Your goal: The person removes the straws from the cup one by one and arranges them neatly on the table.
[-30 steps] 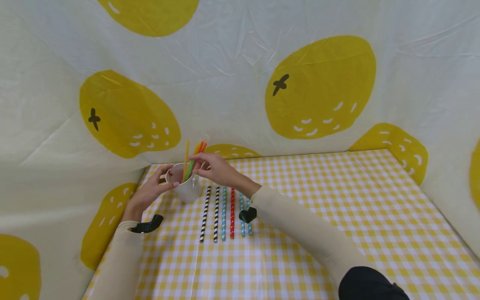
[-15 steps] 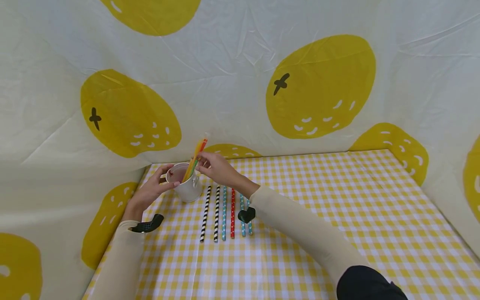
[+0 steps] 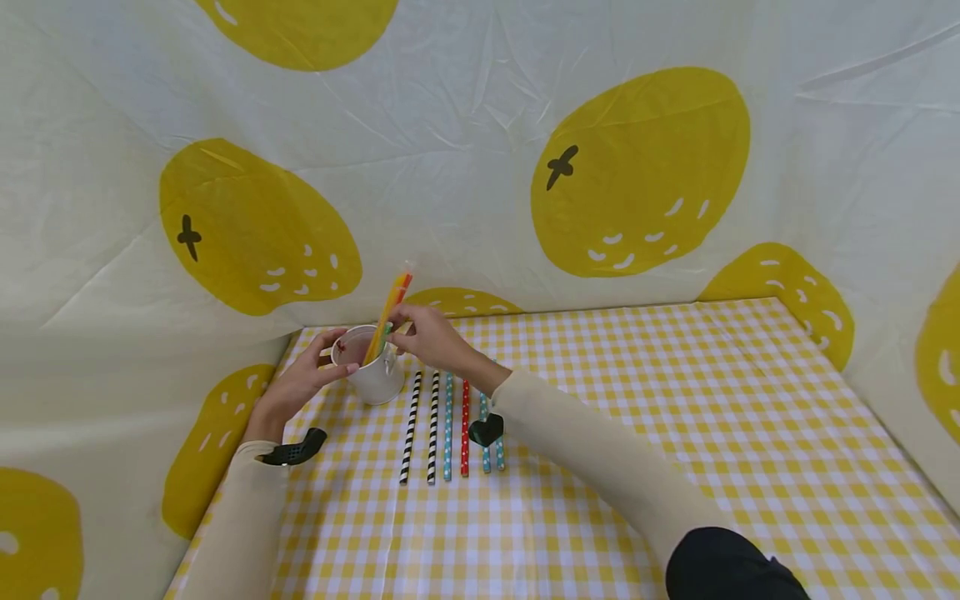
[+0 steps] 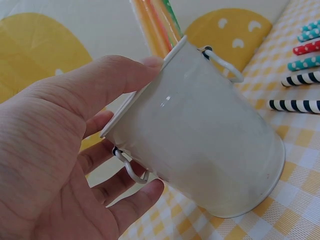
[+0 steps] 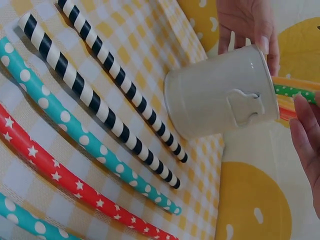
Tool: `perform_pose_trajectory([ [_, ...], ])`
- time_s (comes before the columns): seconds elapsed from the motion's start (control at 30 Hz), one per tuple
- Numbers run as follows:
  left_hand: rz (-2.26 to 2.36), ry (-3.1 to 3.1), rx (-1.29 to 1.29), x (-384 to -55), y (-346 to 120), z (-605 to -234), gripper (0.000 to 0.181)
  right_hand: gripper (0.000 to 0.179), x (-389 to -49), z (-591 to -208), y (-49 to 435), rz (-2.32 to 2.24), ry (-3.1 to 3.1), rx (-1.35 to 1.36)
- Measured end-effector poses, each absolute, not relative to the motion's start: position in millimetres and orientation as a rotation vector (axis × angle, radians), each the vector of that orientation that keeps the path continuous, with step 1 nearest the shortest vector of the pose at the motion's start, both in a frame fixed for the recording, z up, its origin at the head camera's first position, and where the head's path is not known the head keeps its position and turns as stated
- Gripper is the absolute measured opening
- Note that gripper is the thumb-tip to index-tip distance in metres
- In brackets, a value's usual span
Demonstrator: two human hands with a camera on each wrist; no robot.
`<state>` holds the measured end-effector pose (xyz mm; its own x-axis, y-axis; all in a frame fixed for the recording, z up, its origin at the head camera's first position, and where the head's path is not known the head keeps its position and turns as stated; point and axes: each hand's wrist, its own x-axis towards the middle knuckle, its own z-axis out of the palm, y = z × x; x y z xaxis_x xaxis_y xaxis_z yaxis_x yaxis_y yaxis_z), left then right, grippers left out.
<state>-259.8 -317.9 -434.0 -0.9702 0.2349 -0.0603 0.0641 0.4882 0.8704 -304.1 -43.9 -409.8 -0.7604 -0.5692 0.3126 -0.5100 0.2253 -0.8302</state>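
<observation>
A small white metal bucket (image 3: 377, 385) with little side handles stands at the table's far left. My left hand (image 3: 302, 377) holds it by the rim, thumb at the near edge and fingers round the far side. Rising out of the bucket is a bundle of orange, yellow and red straws (image 3: 386, 315), some in clear wrapping. Among them is a green straw with white dots (image 5: 290, 91). My right hand (image 3: 431, 335) pinches the green straw just above the rim. The straws' lower ends are hidden inside the bucket.
To the bucket's right lies a row of paper straws: black-and-white striped straws (image 3: 409, 433), a blue dotted straw (image 3: 448, 433), a red straw with stars (image 3: 465, 433) and further blue dotted straws (image 3: 486, 461). A yellow checked cloth (image 3: 637, 400) covers the table; a fruit-print curtain (image 3: 450, 200) hangs behind.
An orange straw that stood apart on the left now leans together with the others. My right hand has shifted slightly at the bundle; the left hand and bucket stay put.
</observation>
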Motion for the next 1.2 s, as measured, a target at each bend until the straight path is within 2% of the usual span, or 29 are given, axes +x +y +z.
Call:
perform_pose_trajectory([
  [0.43,1.505,2.543,0.264,-259,-318,-435,0.077,0.018,-302,-416,-50,-1.459,2.386,-1.077],
  [0.73,1.501,2.552,0.252,-259,-318,-435,0.078,0.017,-300,-408,-43,-1.557,2.363,-1.058],
  [0.97,1.503,2.542,0.245,-257,-316,-432,0.081,0.026,-303,-402,-29,-1.695,2.331,-1.022],
  [1.2,1.492,2.545,0.247,-258,-318,-434,0.079,0.019,-304,-393,-12,-1.805,2.338,-1.025],
])
